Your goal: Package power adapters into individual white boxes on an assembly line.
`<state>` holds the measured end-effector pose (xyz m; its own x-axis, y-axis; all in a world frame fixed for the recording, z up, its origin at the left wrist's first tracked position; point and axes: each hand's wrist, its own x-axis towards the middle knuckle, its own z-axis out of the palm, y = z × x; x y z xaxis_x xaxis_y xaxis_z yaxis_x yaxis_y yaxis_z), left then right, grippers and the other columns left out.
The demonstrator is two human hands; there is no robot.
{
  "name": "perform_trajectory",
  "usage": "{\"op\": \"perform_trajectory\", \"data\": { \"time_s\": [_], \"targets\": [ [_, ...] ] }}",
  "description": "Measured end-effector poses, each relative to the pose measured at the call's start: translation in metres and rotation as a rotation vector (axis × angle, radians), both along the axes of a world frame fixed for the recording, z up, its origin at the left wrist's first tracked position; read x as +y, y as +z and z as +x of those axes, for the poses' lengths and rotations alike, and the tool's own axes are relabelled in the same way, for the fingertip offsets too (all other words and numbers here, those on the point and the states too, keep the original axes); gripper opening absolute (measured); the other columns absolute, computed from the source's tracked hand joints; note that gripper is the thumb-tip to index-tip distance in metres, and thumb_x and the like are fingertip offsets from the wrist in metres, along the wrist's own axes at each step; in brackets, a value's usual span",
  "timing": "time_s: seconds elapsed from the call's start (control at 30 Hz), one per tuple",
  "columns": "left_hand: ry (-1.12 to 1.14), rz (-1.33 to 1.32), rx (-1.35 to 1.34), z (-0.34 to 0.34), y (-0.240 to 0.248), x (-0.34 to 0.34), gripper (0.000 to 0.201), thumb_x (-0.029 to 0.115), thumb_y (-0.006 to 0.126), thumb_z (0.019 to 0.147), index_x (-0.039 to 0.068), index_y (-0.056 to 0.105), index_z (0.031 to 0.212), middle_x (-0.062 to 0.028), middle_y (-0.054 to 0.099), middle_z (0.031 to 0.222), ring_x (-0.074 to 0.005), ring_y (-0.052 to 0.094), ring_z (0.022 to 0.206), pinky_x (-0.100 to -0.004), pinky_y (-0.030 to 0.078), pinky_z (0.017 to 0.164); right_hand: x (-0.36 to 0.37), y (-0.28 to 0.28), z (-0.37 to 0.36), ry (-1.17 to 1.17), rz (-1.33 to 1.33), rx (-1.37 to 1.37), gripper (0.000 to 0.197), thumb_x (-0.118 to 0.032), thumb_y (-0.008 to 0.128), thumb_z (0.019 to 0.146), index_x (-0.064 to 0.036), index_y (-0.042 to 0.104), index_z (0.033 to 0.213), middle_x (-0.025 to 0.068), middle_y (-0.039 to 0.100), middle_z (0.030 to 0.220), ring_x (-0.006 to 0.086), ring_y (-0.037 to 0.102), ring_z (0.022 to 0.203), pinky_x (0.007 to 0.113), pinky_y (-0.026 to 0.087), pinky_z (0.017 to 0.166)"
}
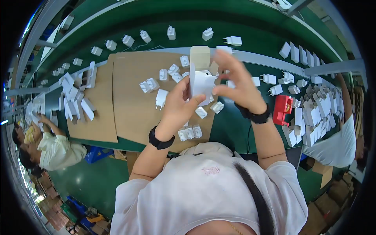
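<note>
An upright white small carton (202, 89) with its top flap raised is held by my left hand (182, 103), thumb across the front and fingers behind its left side. Something white sits inside the carton's mouth, too small to make out fully. My right hand (241, 84) is just right of the carton, fingers curved and apart, slightly blurred, with nothing visible in it. Around the carton, several white plug chargers lie on the cardboard, among them a charger with its prongs toward me (160, 98) and a group of chargers near the front edge (190, 133).
A brown cardboard sheet (133, 117) covers part of the green bench. White cartons pile up at left (74, 100) and right (313, 117), beside a red tape dispenser (282, 109). Chargers line the back (171, 33). Co-workers sit at far left (60, 150) and right (333, 145).
</note>
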<state>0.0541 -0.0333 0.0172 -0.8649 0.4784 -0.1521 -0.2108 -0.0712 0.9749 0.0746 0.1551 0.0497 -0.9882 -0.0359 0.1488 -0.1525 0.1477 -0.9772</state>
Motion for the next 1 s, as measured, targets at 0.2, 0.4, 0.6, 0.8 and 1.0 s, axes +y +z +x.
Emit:
{"op": "perform_trajectory", "data": {
  "time_s": [0.2,0.4,0.6,0.8,1.0],
  "targets": [
    [0.031,-0.583,0.53,-0.044,-0.004,-0.041,0.05,0.013,0.064,0.077,0.002,0.045,0.122,-0.0161,0.052,0.117,-0.0281,0.049,0.109,-0.0346,0.038,0.092,0.098,-0.057,-0.06,-0.342,-0.193,-0.261,0.062,-0.009,0.065,0.076,-0.0092,0.035,0.13,0.0066,0.06,0.087,0.0151,0.058,0.078,0.026,0.047,0.065],
    [0.505,-1.463,0.63,-0.129,-0.082,-0.242,0.047,0.011,0.064,0.072,0.004,0.05,0.116,-0.02,0.055,0.11,-0.0342,0.05,0.106,-0.0399,0.038,0.092,0.302,-0.156,-0.133,-0.792,0.275,-0.597,0.065,-0.014,0.065,0.075,-0.0082,0.035,0.132,0.0114,0.057,0.108,0.0231,0.057,0.091,0.033,0.047,0.072],
    [0.655,-1.955,0.368,-0.133,-0.161,-0.392,0.069,0.027,0.068,0.066,0.005,0.041,0.125,-0.023,0.048,0.117,-0.039,0.045,0.109,-0.0428,0.039,0.09,0.254,-0.163,-0.171,-0.659,1.01,-0.161,0.065,-0.004,0.064,0.069,-0.0125,0.04,0.129,0.0152,0.051,0.12,0.0348,0.05,0.105,0.042,0.042,0.087],
    [0.777,-1.913,0.164,-0.154,-0.162,-0.357,0.068,0.028,0.066,0.064,0.006,0.041,0.124,-0.022,0.048,0.117,-0.0382,0.048,0.105,-0.0427,0.041,0.087,0.202,-0.179,-0.16,-0.112,1.283,-0.22,0.044,0.0,0.06,0.067,-0.01,0.054,0.109,0.016,0.057,0.108,0.034,0.051,0.103,0.04,0.044,0.085],
    [1.099,-1.55,-0.062,-0.121,-0.18,-0.454,0.021,0.023,0.06,0.068,0.003,0.057,0.072,-0.0128,0.063,0.072,-0.027,0.06,0.063,-0.0395,0.048,0.053,0.172,-0.104,-0.139,-0.182,0.625,-0.161,0.047,-0.015,0.07,0.071,-0.0052,0.055,0.113,0.0076,0.058,0.108,0.0164,0.054,0.095,0.028,0.041,0.085]
  ]
}}
